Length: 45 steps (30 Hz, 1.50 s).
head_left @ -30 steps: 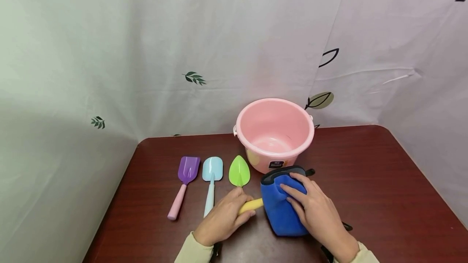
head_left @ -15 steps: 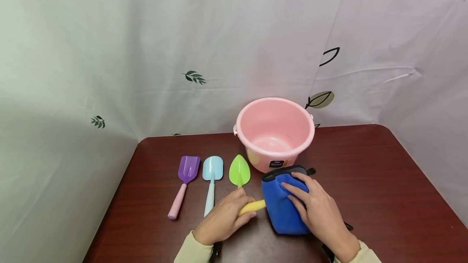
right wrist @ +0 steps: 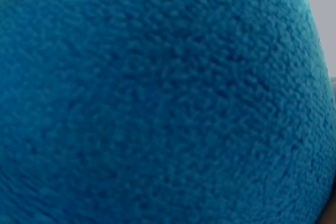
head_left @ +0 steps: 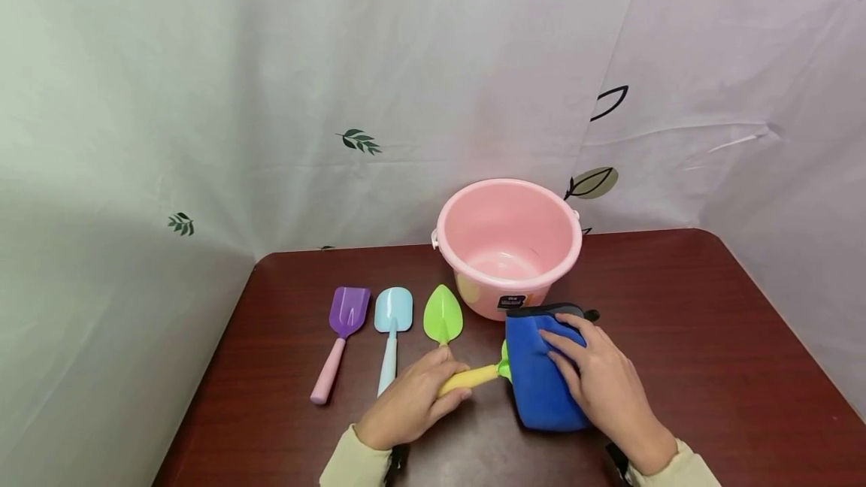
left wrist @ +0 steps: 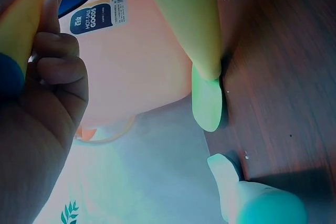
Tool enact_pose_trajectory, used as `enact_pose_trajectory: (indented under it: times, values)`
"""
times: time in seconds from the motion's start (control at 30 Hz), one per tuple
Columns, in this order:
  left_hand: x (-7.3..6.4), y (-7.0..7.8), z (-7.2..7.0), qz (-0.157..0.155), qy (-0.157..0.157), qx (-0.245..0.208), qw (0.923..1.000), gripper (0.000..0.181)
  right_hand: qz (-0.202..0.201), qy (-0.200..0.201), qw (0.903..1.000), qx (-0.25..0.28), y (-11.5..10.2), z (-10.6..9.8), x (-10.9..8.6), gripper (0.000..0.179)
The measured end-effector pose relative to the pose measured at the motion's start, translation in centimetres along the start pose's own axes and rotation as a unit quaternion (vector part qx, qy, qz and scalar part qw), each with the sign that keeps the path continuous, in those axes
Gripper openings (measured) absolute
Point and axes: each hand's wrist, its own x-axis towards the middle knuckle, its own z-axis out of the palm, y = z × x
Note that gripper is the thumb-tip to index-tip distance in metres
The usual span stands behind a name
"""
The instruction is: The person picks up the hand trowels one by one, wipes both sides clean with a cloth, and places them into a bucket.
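Note:
In the head view my left hand (head_left: 413, 400) grips the yellow handle (head_left: 470, 379) of a small green-headed sand tool. The left wrist view shows my fingers (left wrist: 60, 69) curled round that handle, which has a blue end. The tool's green head (head_left: 504, 363) is mostly hidden behind a blue plush cleaning mitt (head_left: 544, 382) with a dark edge and loop. My right hand (head_left: 605, 382) holds the mitt from its right side, with fingers spread over its front and the thumb hidden. The mitt's blue pile fills most of the right wrist view.
A pink bucket (head_left: 467, 280) stands behind the mitt. On the left of the dark red table (head_left: 690, 337) lie a purple shovel (head_left: 349, 310) with a pink handle, a light blue shovel (head_left: 394, 310) and a green pointed trowel (head_left: 443, 314). A patterned white curtain (head_left: 419, 96) hangs behind.
My right hand has moved the blue mitt to the right along the tool, so part of the green head now shows. My left hand stays almost still on the handle.

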Motion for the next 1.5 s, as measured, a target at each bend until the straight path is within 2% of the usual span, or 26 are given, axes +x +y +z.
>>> enact_pose_trajectory:
  times: [0.4, 0.63, 0.73, 0.87, 1.1, 1.5]
  values:
    - [-0.3, -0.2, -0.2, -0.006, 0.003, -0.018, 0.9998, 0.018, 0.018, -0.003, 0.9995, -0.027, 0.9, -0.5, 0.0, 0.026]
    - [-0.5, -0.6, -0.1, 0.004, 0.013, -0.017, 0.9998, 0.018, 0.030, 0.001, 0.9988, -0.040, 1.7, -0.8, -0.1, 0.024]
    - [-0.6, -0.7, -0.2, -0.006, 0.011, -0.014, 0.9998, 0.018, 0.033, 0.011, 0.9986, -0.041, 2.0, -1.0, -0.1, 0.026]
    - [-0.6, -0.9, -0.1, -0.020, 0.009, -0.013, 0.9997, 0.017, 0.034, 0.027, 0.9986, -0.032, 2.0, -1.4, -0.2, 0.029]
    - [-0.5, -1.1, 0.0, -0.019, 0.011, -0.003, 0.9998, 0.016, 0.028, 0.047, 0.9985, -0.003, 1.7, -1.9, -0.1, 0.034]
    - [0.0, -0.7, 0.4, -0.031, -0.006, -0.002, 0.9995, 0.016, -0.004, 0.045, 0.9983, 0.038, -0.2, -2.1, 0.1, 0.034]
